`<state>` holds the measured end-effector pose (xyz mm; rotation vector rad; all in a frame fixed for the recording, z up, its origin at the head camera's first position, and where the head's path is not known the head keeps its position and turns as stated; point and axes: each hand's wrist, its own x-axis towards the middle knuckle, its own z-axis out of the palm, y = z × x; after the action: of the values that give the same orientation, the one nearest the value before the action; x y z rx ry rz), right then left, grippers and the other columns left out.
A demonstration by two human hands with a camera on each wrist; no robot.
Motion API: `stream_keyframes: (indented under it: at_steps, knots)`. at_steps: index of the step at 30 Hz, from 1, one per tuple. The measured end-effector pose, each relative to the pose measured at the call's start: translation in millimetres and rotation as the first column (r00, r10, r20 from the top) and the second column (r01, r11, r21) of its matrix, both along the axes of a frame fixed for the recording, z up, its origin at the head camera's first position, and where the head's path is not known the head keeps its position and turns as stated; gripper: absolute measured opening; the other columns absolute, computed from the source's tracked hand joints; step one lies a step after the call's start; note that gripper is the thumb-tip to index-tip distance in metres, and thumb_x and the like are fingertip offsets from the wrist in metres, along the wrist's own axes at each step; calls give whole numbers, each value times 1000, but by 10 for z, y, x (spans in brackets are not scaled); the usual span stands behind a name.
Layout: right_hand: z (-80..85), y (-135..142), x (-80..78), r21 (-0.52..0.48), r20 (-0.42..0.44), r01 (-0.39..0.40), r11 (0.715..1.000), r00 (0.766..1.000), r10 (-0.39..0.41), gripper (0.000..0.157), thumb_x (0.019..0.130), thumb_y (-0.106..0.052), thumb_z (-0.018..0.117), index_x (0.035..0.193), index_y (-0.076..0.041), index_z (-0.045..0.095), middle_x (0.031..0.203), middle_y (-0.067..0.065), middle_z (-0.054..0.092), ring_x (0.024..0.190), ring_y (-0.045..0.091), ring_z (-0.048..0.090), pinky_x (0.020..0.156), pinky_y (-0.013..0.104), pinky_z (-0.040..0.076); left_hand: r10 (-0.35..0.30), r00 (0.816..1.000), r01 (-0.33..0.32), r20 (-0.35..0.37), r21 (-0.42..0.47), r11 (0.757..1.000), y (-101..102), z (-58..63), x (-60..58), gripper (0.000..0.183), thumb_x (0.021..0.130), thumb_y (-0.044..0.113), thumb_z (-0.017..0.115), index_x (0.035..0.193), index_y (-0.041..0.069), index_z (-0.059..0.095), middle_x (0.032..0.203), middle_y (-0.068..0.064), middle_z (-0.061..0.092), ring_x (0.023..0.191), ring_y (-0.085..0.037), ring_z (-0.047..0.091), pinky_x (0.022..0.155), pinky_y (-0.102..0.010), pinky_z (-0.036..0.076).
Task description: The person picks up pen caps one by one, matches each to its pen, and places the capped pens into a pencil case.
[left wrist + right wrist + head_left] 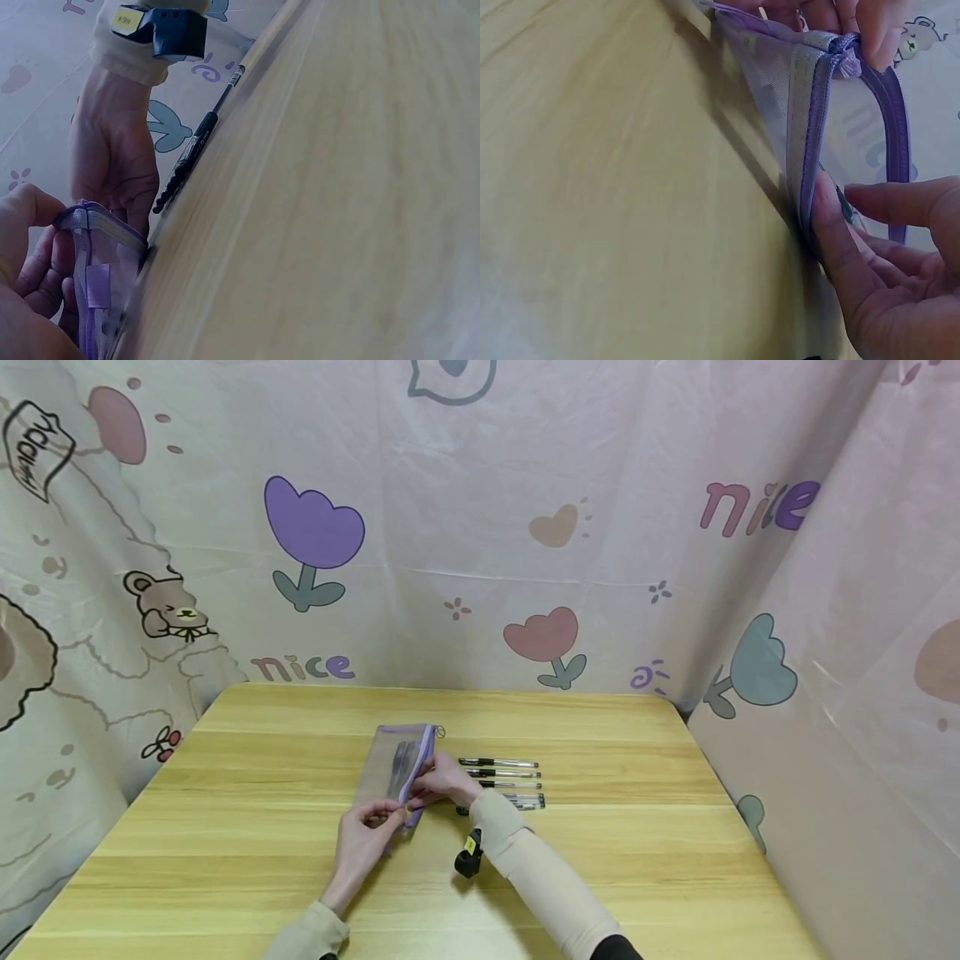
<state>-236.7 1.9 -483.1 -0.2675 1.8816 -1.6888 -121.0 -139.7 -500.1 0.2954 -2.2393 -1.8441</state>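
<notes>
A mesh zip pouch (375, 774) with purple trim lies on the table, several dark pens (402, 763) showing through it. My left hand (365, 837) pinches the near corner of its opening between thumb and fingers. In the right wrist view the zipper edge (815, 127) bows apart into a wide gap. My right hand (447, 779) reaches into that gap from the right. Between its thumb and index finger shows the dark end of a pen (845, 205); the rest of it is hidden by the fingers.
Several black-and-clear pens (513, 773) lie side by side on the wooden table (637, 860), right of the pouch, partly behind my right wrist. A small black camera (468, 856) with a yellow label hangs on that wrist. A printed curtain (450, 527) stands behind the table.
</notes>
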Motion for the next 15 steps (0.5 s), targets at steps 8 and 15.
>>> stream_keyframes:
  at_steps: [8, 15]
  knots:
    - [-12, 150, 112, -48, -107, 0, 999, 994, -5, 27, 94, 2, 62, 119, 13, 64, 103, 32, 72, 65, 11, 69, 72, 28, 63, 15, 1000, -15, -11, -17, 1000, -1, 11, -2, 12, 85, 8, 77, 93, 0, 74, 73, 2, 69, 62, -2, 57, 53, -18, 47]
    - [13, 546, 286, 98, -453, -48, 994, 887, 88, 31, 95, -7, 65, 122, 10, 63, 111, 27, 70, 92, 32, 73, 83, 28, 61, 2, 1000, -2, 7, -22, 1000, -3, -7, -8, 15, 85, 9, 78, 95, -1, 74, 77, -1, 71, 63, -2, 57, 51, -19, 47]
